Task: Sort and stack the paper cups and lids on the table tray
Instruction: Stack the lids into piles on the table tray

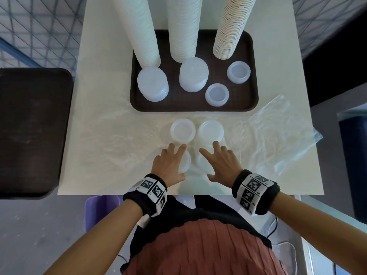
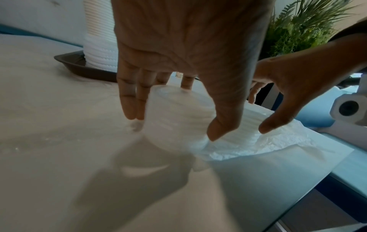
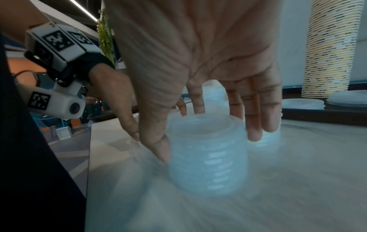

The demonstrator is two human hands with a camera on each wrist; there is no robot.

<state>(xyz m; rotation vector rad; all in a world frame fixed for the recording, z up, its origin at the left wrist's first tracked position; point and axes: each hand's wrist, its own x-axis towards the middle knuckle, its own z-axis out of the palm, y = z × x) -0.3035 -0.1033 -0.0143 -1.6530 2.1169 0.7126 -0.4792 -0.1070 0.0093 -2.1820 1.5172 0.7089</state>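
Note:
Four short stacks of translucent lids stand on the table in front of the brown tray (image 1: 135,100). My left hand (image 1: 170,161) hovers over the near-left lid stack (image 1: 186,159), fingers straight. In the left wrist view the left hand (image 2: 172,125) straddles that stack (image 2: 174,113), thumb touching its side. My right hand (image 1: 218,161) spreads over the near-right lid stack (image 1: 200,161). In the right wrist view the right hand (image 3: 206,147) has thumb and fingers either side of this stack (image 3: 206,164). Two far lid stacks (image 1: 182,132) (image 1: 211,130) stand untouched.
On the tray stand two tall white cup stacks (image 1: 139,30) (image 1: 183,26), a patterned cup stack (image 1: 232,26) and several lid stacks (image 1: 152,84). Crumpled clear plastic (image 1: 278,132) lies under and right of the loose lids. A dark surface (image 1: 33,132) adjoins the table's left side.

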